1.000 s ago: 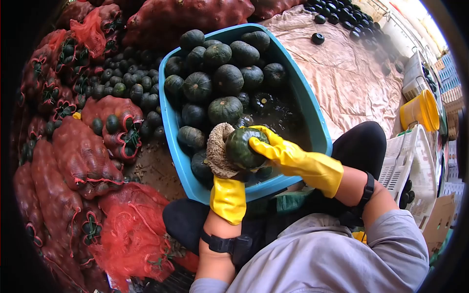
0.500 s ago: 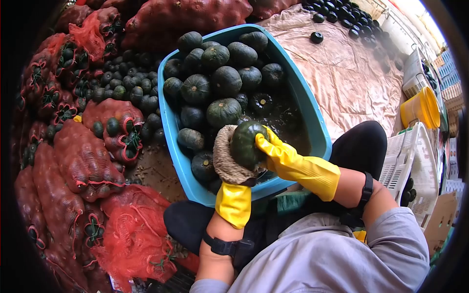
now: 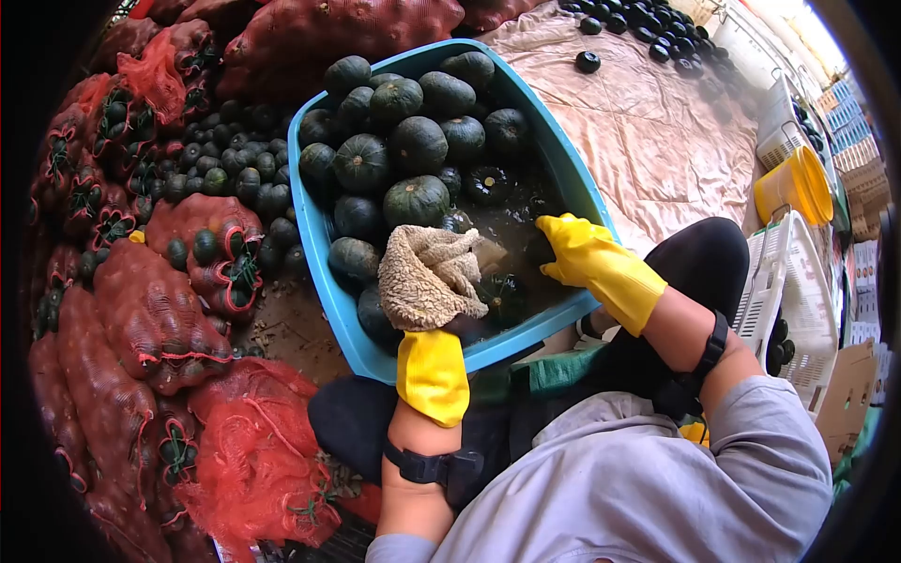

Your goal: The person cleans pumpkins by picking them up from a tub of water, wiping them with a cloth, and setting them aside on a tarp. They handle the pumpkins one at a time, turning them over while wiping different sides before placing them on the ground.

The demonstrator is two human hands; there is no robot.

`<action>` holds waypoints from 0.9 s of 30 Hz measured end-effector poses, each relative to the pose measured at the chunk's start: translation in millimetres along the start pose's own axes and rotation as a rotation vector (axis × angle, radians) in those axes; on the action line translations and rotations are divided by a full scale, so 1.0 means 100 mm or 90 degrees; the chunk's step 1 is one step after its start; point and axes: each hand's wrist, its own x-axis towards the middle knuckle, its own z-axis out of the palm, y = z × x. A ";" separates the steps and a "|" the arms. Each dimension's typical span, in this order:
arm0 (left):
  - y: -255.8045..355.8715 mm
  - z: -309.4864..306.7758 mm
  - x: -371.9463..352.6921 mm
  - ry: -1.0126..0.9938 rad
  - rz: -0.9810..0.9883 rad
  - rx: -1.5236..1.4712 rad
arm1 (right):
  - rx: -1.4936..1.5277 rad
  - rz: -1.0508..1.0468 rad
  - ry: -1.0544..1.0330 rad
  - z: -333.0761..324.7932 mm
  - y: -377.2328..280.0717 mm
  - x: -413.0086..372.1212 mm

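A blue tub in front of me holds several dark green squashes and dark water on its right side. My left hand, in a yellow glove, grips a beige scrub cloth over the tub's near edge. A small squash floats just to the right of the cloth. My right hand, also in a yellow glove, reaches down into the water at the tub's right wall. Its fingertips are at a dark shape there; whether they grip it is unclear.
Red net bags full of squashes and a loose pile of squashes lie to the left. To the right is a beige tarp with more squashes at its far end. A yellow bucket and white crates also stand there.
The squash held against the cloth by my right hand is no longer held. My right hand has moved right and down into the water. The cloth now hangs loose in my left hand.
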 end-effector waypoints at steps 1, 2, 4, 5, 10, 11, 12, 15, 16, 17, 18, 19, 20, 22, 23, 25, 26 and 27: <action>-0.02 0.01 0.00 0.001 -0.012 -0.009 | -0.037 -0.029 -0.030 0.18 0.06 0.07; -0.02 0.03 0.00 0.001 -0.021 -0.019 | -0.078 -0.057 -0.055 0.41 0.14 0.17; -0.05 0.06 0.03 -0.001 -0.033 -0.036 | -0.081 -0.123 -0.080 0.76 0.34 0.38; -0.07 0.07 0.05 -0.002 -0.041 -0.042 | -0.041 -0.163 -0.080 0.94 0.43 0.51; -0.37 0.16 0.16 -0.035 -0.072 -0.121 | 0.117 -0.206 -0.076 1.32 0.70 0.87; -0.46 0.23 0.13 -0.032 -0.097 -0.216 | 0.136 -0.199 -0.065 1.28 0.73 0.85; -0.56 0.28 0.11 -0.017 -0.142 -0.349 | 0.128 -0.197 -0.094 1.33 0.71 0.95; -0.32 0.36 0.13 0.111 -0.152 -0.275 | 0.030 -0.129 -0.178 0.91 0.48 0.99; -0.34 0.31 0.15 0.078 -0.113 -0.122 | 0.117 -0.039 -0.203 0.20 0.08 0.40; -0.28 0.30 0.14 0.067 -0.140 -0.287 | 0.115 -0.046 -0.217 -0.06 0.01 0.28; -0.02 0.30 0.19 0.124 -0.192 -0.131 | 0.207 -0.098 -0.122 -0.08 0.07 0.23; -0.09 0.27 0.14 0.159 -0.089 0.150 | 0.433 -0.139 -0.119 0.07 0.21 0.41; -0.02 0.29 0.13 0.225 -0.058 0.237 | 0.603 -0.155 -0.108 0.00 0.07 0.27; 0.12 0.29 0.03 0.270 -0.048 0.299 | 0.760 -0.293 -0.150 -0.12 -0.12 0.04; 0.19 0.24 0.00 0.255 -0.068 0.272 | 0.826 -0.327 -0.187 -0.11 -0.20 -0.01; 0.36 0.16 0.01 0.214 -0.099 0.214 | 0.678 -0.319 -0.147 -0.03 -0.23 0.06; 0.44 0.13 0.02 0.187 -0.114 0.183 | 0.608 -0.309 -0.124 0.02 -0.25 0.09; 0.49 0.13 0.03 0.160 -0.128 0.153 | 0.579 -0.258 -0.067 0.09 -0.31 0.11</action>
